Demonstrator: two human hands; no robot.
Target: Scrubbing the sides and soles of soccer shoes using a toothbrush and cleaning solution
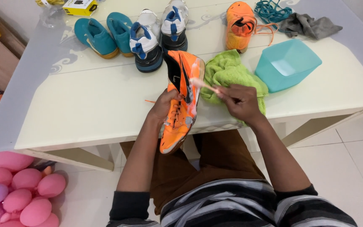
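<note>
Over a cream table, the left hand grips an orange shoe held above the lap, while the right hand, fingers closed, presses a toothbrush against its foamy side, beside a green towel.

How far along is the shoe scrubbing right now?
Partway, by the look of it. In hand: the left hand holds an orange shoe while the right hand works a small brush on its foamy side. Its mate sits unlaced at the far edge; whether it is clean is unclear. The teal pair and white-and-blue pair lie untouched. A green towel and teal basin stand close.
</note>
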